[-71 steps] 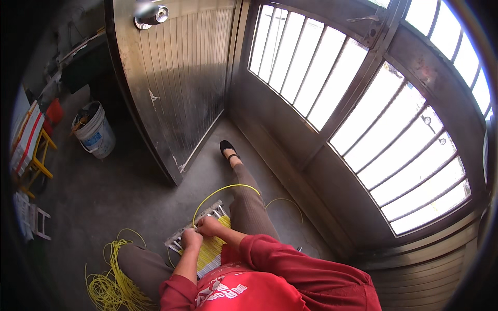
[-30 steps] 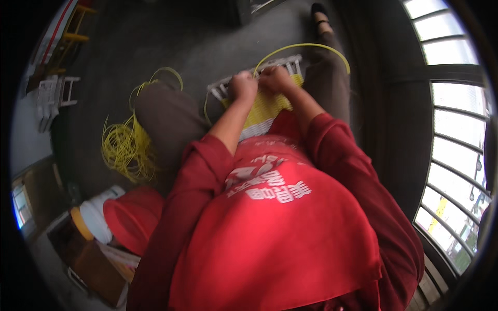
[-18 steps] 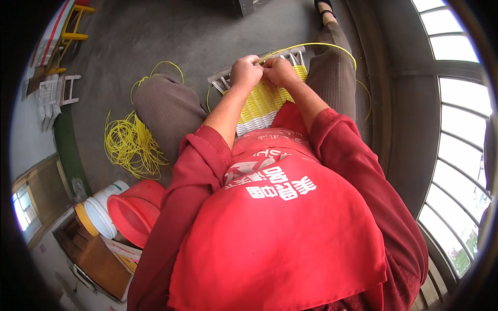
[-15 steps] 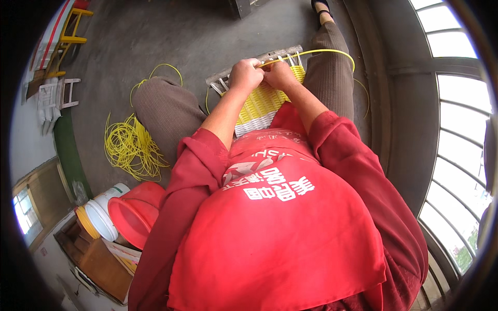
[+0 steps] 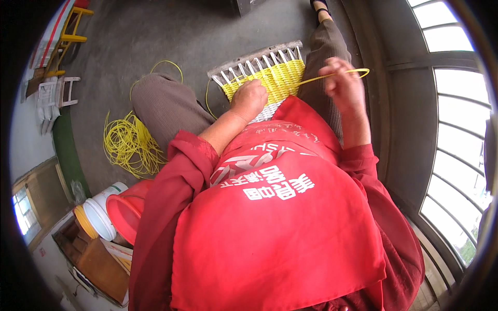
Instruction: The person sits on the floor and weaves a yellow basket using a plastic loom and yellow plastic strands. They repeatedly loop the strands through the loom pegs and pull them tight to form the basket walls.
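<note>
Can't tell if pinching with curled left hand (image 5: 251, 99), fingertips out of sight; just beyond those, woven panel (image 5: 282, 78), likely light, firm. Pinching yellow cord (image 5: 314, 80) right of those fingers, with blurred right hand (image 5: 344, 83); probably springy, slick, best gripped near panel.

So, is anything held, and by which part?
The right hand seems to hold the yellow strand near its bend; the left hand touches the woven panel, grip unclear.

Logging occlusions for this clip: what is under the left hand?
The left hand covers part of the woven panel; yellow weave shows beside it and white weave nearer the red cloth. The patch directly beneath is hidden.
</note>
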A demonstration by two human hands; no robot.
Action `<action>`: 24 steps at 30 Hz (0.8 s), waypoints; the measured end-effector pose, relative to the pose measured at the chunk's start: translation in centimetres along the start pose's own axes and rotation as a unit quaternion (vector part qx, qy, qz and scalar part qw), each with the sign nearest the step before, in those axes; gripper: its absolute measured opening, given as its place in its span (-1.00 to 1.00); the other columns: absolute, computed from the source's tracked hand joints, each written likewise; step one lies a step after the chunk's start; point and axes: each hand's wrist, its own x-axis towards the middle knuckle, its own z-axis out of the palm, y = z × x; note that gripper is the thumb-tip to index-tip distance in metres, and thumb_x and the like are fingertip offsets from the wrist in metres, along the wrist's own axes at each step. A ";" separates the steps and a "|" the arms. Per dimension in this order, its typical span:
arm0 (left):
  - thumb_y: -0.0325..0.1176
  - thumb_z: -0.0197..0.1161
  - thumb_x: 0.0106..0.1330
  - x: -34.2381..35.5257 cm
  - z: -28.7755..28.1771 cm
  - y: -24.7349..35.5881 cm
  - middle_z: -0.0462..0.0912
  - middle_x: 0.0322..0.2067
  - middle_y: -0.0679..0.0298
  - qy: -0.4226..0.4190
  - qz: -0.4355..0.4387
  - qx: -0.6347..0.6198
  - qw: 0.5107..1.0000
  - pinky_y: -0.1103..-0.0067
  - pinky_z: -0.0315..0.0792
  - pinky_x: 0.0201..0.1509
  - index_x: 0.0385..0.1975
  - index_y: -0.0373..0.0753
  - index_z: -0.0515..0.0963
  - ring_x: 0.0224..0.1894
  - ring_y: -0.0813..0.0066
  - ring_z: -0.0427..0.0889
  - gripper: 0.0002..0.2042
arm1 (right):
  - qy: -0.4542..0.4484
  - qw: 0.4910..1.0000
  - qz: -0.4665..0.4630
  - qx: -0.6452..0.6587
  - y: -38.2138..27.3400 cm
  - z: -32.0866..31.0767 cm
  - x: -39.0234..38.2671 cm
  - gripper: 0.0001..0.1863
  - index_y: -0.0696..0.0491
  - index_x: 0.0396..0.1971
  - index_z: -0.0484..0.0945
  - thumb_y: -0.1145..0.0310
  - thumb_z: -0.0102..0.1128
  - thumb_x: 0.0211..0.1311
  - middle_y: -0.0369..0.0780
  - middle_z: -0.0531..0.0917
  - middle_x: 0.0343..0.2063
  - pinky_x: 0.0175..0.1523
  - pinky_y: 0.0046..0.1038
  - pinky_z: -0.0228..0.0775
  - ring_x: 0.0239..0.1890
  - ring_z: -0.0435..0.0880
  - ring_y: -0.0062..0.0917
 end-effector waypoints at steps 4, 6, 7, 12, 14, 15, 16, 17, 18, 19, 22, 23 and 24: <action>-0.42 0.10 0.06 0.8 -1.8 1.1 0.53 -0.35 0.06 0.073 -0.040 -0.064 0.994 0.38 0.41 -0.16 -0.30 -0.30 0.55 -0.24 0.07 0.52 -0.79 | 0.250 0.948 -0.160 0.110 -5.9 -2.0 1.1 -0.82 0.17 -0.25 0.48 0.40 0.00 0.22 -0.18 0.59 -0.55 -0.63 -0.64 0.24 -0.72 0.42 -0.66; -0.39 0.09 0.14 2.6 -4.7 2.2 0.55 -0.31 0.08 0.151 -0.066 -0.096 0.982 0.45 0.41 -0.11 -0.23 -0.33 0.52 -0.22 0.16 0.55 -0.76 | 0.150 0.969 -0.184 -0.065 -7.4 0.6 -0.1 -0.79 0.19 -0.24 0.48 0.37 -0.02 0.23 -0.20 0.59 -0.59 -0.62 -0.64 0.26 -0.72 0.43 -0.67; -0.32 0.09 0.19 3.6 -6.6 3.0 0.56 -0.33 0.10 0.134 -0.083 -0.143 0.977 0.45 0.41 -0.12 -0.20 -0.34 0.50 -0.21 0.22 0.56 -0.74 | 0.074 0.971 -0.165 -0.154 -7.4 2.2 -0.6 -0.78 0.19 -0.24 0.49 0.37 -0.03 0.23 -0.21 0.59 -0.60 -0.62 -0.65 0.27 -0.72 0.44 -0.68; -0.07 0.10 0.27 5.9 -11.5 5.6 0.54 -0.52 0.23 -0.009 -0.215 -0.708 0.672 0.56 0.40 -0.36 -0.13 -0.34 0.43 -0.47 0.43 0.53 -0.59 | -0.287 0.872 0.021 -0.397 1.1 9.4 -1.4 -0.75 0.16 -0.41 0.53 0.27 0.02 0.23 -0.22 0.54 -0.67 -0.40 -0.44 0.38 -0.60 0.52 -0.53; -0.01 0.07 0.28 5.1 -13.4 5.6 0.52 -0.55 0.23 -0.037 -0.170 -0.742 0.648 0.57 0.36 -0.37 -0.05 -0.36 0.37 -0.52 0.46 0.48 -0.52 | -0.366 0.814 0.049 -0.449 4.0 10.0 -1.6 -0.72 0.18 -0.51 0.48 0.26 0.00 0.20 -0.14 0.56 -0.66 -0.35 -0.38 0.39 -0.56 0.57 -0.40; -0.06 0.06 0.30 4.6 -14.7 6.4 0.47 -0.63 0.27 0.002 -0.189 -0.692 0.697 0.58 0.31 -0.48 -0.09 -0.35 0.39 -0.65 0.53 0.37 -0.57 | -0.372 0.800 0.175 -0.437 4.8 10.4 -1.8 -0.72 0.20 -0.50 0.49 0.26 0.00 0.17 -0.07 0.57 -0.62 -0.30 -0.33 0.38 -0.52 0.57 -0.32; -0.11 0.06 0.30 4.1 -15.7 6.1 0.46 -0.65 0.31 0.020 -0.180 -0.698 0.693 0.61 0.28 -0.56 -0.12 -0.35 0.40 -0.70 0.60 0.34 -0.61 | -0.383 0.790 0.141 -0.457 6.3 10.0 -1.9 -0.73 0.19 -0.47 0.52 0.26 0.02 0.13 -0.06 0.59 -0.59 -0.32 -0.30 0.39 -0.54 0.57 -0.29; -0.12 0.05 0.32 3.8 -16.6 5.2 0.44 -0.67 0.33 0.041 -0.138 -0.689 0.710 0.64 0.26 -0.60 -0.13 -0.36 0.40 -0.72 0.62 0.32 -0.63 | -0.399 0.778 0.138 -0.465 7.5 9.3 -1.7 -0.73 0.19 -0.46 0.53 0.27 0.02 0.10 -0.07 0.60 -0.59 -0.33 -0.32 0.40 -0.54 0.58 -0.30; -0.13 0.03 0.33 3.3 -17.6 4.2 0.42 -0.68 0.36 0.066 -0.096 -0.677 0.726 0.67 0.23 -0.63 -0.14 -0.36 0.41 -0.74 0.64 0.30 -0.64 | -0.418 0.764 0.133 -0.473 8.4 8.7 -1.4 -0.74 0.18 -0.45 0.55 0.27 0.03 0.08 -0.08 0.60 -0.59 -0.34 -0.33 0.40 -0.54 0.59 -0.31; -0.12 0.01 0.34 3.3 -18.9 3.9 0.40 -0.70 0.38 0.099 -0.110 -0.687 0.711 0.69 0.21 -0.65 -0.16 -0.36 0.41 -0.76 0.66 0.27 -0.63 | -0.418 0.753 0.186 -0.472 9.2 8.2 -0.9 -0.74 0.18 -0.46 0.55 0.27 0.02 0.06 -0.08 0.61 -0.58 -0.32 -0.33 0.41 -0.53 0.59 -0.30; -0.05 -0.01 0.33 3.8 -22.8 4.0 0.36 -0.77 0.37 0.209 -0.155 -0.671 0.694 0.61 0.14 -0.67 -0.30 -0.34 0.47 -0.81 0.58 0.21 -0.61 | -0.434 0.703 0.283 -0.486 10.7 7.9 0.0 -0.73 0.16 -0.46 0.58 0.27 0.02 0.02 -0.06 0.62 -0.53 -0.26 -0.33 0.42 -0.45 0.61 -0.27; -0.05 -0.03 0.34 4.1 -23.6 3.9 0.37 -0.77 0.36 0.258 -0.152 -0.664 0.685 0.59 0.13 -0.67 -0.31 -0.33 0.47 -0.80 0.57 0.21 -0.61 | -0.450 0.683 0.275 -0.505 11.0 8.0 0.2 -0.72 0.16 -0.45 0.58 0.26 0.02 0.01 -0.06 0.63 -0.51 -0.23 -0.32 0.41 -0.42 0.61 -0.26; -0.04 -0.05 0.34 4.1 -24.2 3.7 0.38 -0.77 0.35 0.308 -0.150 -0.654 0.674 0.58 0.12 -0.66 -0.32 -0.33 0.46 -0.80 0.55 0.21 -0.60 | -0.468 0.661 0.265 -0.523 11.5 8.2 0.2 -0.71 0.15 -0.44 0.59 0.25 0.01 0.00 -0.05 0.63 -0.48 -0.20 -0.32 0.41 -0.38 0.61 -0.24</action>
